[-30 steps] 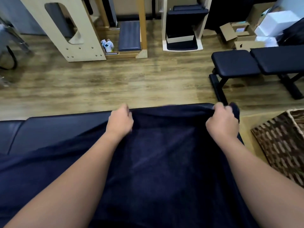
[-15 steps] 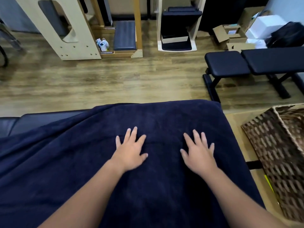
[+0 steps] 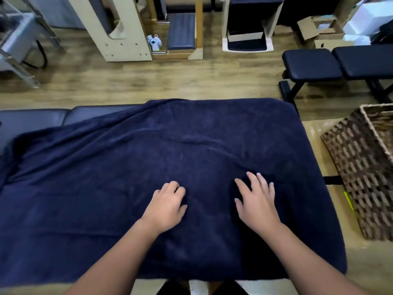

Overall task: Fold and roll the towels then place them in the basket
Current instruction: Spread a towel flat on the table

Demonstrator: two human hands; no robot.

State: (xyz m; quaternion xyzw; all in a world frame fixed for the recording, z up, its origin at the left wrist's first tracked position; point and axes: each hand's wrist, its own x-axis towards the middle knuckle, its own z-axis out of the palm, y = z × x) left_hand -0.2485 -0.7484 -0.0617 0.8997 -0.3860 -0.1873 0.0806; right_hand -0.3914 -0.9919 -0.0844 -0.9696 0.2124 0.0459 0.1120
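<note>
I see the navy towel (image 3: 148, 167) spread wide over a dark padded table (image 3: 38, 120). Its far right corner lies flat and squared near the table's end, and its left part runs off slantwise, leaving the table's far left padding bare. Soft creases cross the cloth in front of my hands. The near edge hangs just over the table's front.

My left hand (image 3: 167, 206) rests palm down on the towel near its middle, the fingers curled in a little so the tips press into the cloth; it grips nothing. My right hand (image 3: 256, 202) lies just beside it to the right, palm down as well, fingers spread wide and flat on the towel, holding nothing. The two hands are near each other but apart, with a strip of cloth between them.

To the right of the table stands the woven basket (image 3: 361, 167), brown and tan, on the floor, close to the towel's right edge but not touching it. I can see only part of its inside, and I cannot tell what it holds.

Farther off, across the wooden floor (image 3: 148, 81), a black padded bench (image 3: 340, 62) stands at the right, and pale wooden equipment (image 3: 119, 30) stands along the far side, with cardboard boxes (image 3: 314, 28) in the far right corner.
</note>
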